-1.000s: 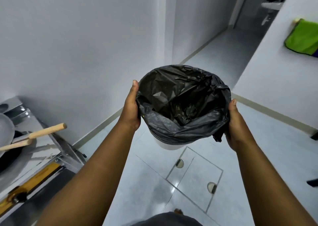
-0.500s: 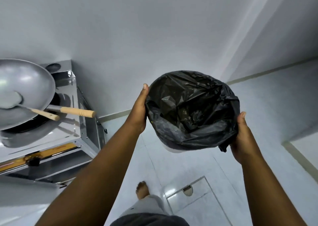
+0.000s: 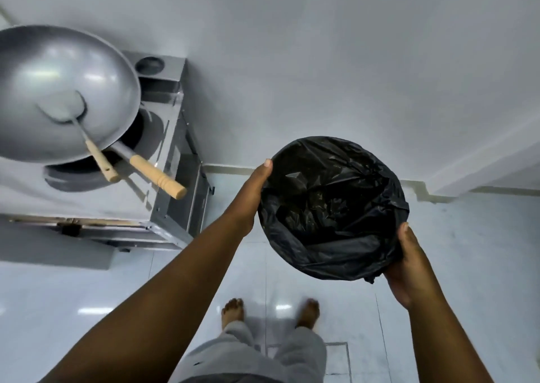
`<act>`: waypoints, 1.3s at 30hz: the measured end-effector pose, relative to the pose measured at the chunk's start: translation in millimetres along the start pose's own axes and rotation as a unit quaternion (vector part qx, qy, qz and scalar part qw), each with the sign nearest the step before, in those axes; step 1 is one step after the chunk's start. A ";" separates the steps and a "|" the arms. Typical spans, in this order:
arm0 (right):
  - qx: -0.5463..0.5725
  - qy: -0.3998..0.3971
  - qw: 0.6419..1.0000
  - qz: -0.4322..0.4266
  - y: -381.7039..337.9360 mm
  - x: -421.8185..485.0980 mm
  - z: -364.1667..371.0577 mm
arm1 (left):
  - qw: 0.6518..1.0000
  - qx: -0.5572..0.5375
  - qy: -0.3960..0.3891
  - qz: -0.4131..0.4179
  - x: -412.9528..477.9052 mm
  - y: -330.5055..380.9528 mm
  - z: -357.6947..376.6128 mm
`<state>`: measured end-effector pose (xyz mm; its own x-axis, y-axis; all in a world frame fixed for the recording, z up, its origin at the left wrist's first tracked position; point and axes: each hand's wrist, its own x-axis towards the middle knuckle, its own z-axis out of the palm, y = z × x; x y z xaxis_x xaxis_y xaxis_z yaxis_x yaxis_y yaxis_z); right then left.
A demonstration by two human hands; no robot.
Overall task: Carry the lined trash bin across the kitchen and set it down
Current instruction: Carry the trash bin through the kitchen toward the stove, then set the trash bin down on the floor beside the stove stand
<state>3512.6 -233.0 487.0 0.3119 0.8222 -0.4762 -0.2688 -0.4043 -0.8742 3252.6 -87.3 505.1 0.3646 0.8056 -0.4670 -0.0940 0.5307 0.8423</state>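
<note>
Both bare arms reach forward and slightly down, elbows nearly straight. The left hand (image 3: 250,195) presses flat against the left side of the trash bin (image 3: 333,207), thumb lying along its upper edge and the fingers hidden behind it. The right hand (image 3: 409,266) cups the bin's near right side from below, thumb up along the rim, palm turned inward. Below, two bare feet (image 3: 232,312) stand apart on the floor, legs in grey trousers.

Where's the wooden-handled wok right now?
In the head view the wok sits upper left on the steel stove, ladle inside, left of the bin.
</note>
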 end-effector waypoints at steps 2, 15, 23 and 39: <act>-0.014 -0.017 0.999 0.023 9.8 34.6 0.8 | 0.999 0.009 0.038 -0.011 12.1 -16.2 -11.3; -0.070 -0.108 0.954 0.272 178.2 225.0 -22.4 | 0.962 0.026 0.183 -0.203 127.4 -216.5 -56.7; -0.077 -0.064 0.942 0.321 327.9 296.1 -38.9 | 0.943 0.063 0.179 -0.274 214.6 -335.6 -96.0; -0.122 -0.058 0.936 0.326 441.9 341.4 -29.5 | 0.933 0.073 0.160 -0.314 267.7 -435.7 -152.7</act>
<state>3527.2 -142.8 -64.7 0.0487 0.4004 -0.9150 -0.1470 -0.9033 -0.4031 3249.7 -62.7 -28.0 0.0079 0.3977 -0.9175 0.1816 0.9017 0.3924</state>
